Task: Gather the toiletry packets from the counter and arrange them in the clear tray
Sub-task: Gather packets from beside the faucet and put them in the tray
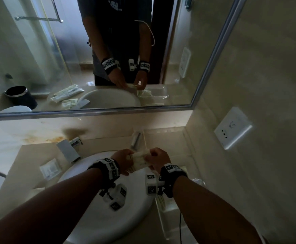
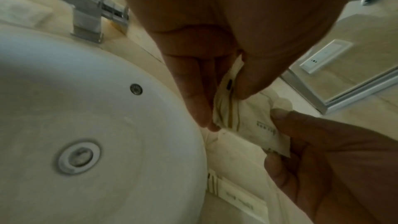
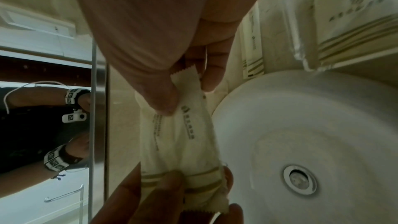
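Note:
Both hands hold a small bundle of cream toiletry packets (image 1: 141, 160) with olive stripes above the sink's right rim. My left hand (image 1: 126, 162) pinches the striped end (image 3: 189, 181) between thumb and fingers. My right hand (image 1: 154, 155) pinches the other, serrated end (image 3: 185, 77). The clear tray (image 1: 163, 224) lies on the counter right of the sink, below my right wrist. One packet (image 2: 243, 200) lies flat in it. Another packet (image 1: 49, 168) rests on the counter left of the sink.
The white round sink (image 1: 98, 217) fills the centre, with a square chrome faucet (image 1: 69, 148) behind it. A small tube (image 1: 136, 140) stands at the back wall. A wall socket (image 1: 232, 127) is on the right, and a mirror (image 1: 108, 50) hangs above.

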`<state>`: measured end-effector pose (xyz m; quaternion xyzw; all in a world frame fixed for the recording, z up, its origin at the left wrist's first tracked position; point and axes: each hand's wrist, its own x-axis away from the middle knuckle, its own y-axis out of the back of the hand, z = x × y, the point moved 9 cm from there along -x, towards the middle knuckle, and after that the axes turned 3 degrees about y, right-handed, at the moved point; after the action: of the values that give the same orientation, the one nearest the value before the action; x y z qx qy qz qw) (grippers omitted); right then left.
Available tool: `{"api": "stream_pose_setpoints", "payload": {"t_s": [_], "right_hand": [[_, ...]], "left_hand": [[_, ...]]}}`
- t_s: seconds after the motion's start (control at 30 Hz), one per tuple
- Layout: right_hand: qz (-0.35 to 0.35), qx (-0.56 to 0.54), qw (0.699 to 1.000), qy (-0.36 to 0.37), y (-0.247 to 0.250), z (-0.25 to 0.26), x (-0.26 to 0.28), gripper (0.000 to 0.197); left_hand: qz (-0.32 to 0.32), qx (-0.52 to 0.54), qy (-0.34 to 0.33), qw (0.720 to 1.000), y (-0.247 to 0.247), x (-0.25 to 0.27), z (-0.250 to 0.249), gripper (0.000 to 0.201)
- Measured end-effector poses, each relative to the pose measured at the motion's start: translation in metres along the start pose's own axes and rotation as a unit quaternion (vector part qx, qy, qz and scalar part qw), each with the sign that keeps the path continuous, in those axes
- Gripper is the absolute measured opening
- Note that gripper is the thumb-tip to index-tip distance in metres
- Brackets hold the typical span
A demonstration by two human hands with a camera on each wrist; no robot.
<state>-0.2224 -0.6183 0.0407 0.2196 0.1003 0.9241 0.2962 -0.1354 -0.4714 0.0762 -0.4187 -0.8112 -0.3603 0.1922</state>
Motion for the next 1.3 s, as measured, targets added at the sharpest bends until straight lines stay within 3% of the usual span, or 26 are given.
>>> {"api": "stream_pose_setpoints", "payload": {"t_s": [0.2, 0.33, 0.4, 0.53, 0.63, 0.73, 0.83, 1.0, 1.2, 1.3], "right_hand": [[0.008, -0.063, 0.995, -0.083, 0.042, -0.049, 0.016, 0.011], [-0.037, -0.017, 0.998, -0.053, 0.083, -0.067, 0.022, 0.021], [-0.065, -0.009, 0.996, -0.055, 0.104, -0.078, 0.028, 0.029], [-0.088, 0.058, 0.991, -0.081, 0.140, -0.109, 0.042, 0.041], [-0.071, 0.163, 0.980, -0.091, 0.161, -0.124, 0.051, 0.037], [-0.047, 0.224, 0.968, -0.100, 0.168, -0.144, 0.055, 0.035], [-0.037, 0.247, 0.962, -0.109, 0.167, -0.165, 0.057, 0.042], [-0.069, 0.242, 0.959, -0.130, 0.171, -0.188, 0.056, 0.029], [-0.079, 0.230, 0.957, -0.159, 0.167, -0.218, 0.056, 0.041], [-0.072, 0.231, 0.956, -0.164, 0.164, -0.231, 0.051, 0.046]], "left_hand": [[0.058, 0.028, -0.008, 0.998, -0.056, -0.006, -0.015, 0.024], [0.081, 0.018, 0.003, 0.997, -0.094, -0.014, -0.025, 0.028], [0.087, 0.036, 0.052, 0.994, -0.112, -0.015, -0.022, 0.023], [0.110, -0.069, 0.026, 0.991, -0.147, -0.030, -0.022, 0.031], [0.115, -0.164, -0.004, 0.980, -0.166, -0.029, -0.019, 0.026], [0.123, -0.294, -0.033, 0.947, -0.182, -0.024, -0.015, 0.040], [0.172, -0.366, -0.049, 0.913, -0.200, -0.016, -0.007, 0.041], [0.183, -0.441, -0.083, 0.875, -0.217, -0.009, 0.005, 0.034], [0.217, -0.546, -0.148, 0.796, -0.250, 0.002, 0.010, 0.039], [0.231, -0.576, -0.144, 0.770, -0.258, 0.002, 0.020, 0.043]]}}
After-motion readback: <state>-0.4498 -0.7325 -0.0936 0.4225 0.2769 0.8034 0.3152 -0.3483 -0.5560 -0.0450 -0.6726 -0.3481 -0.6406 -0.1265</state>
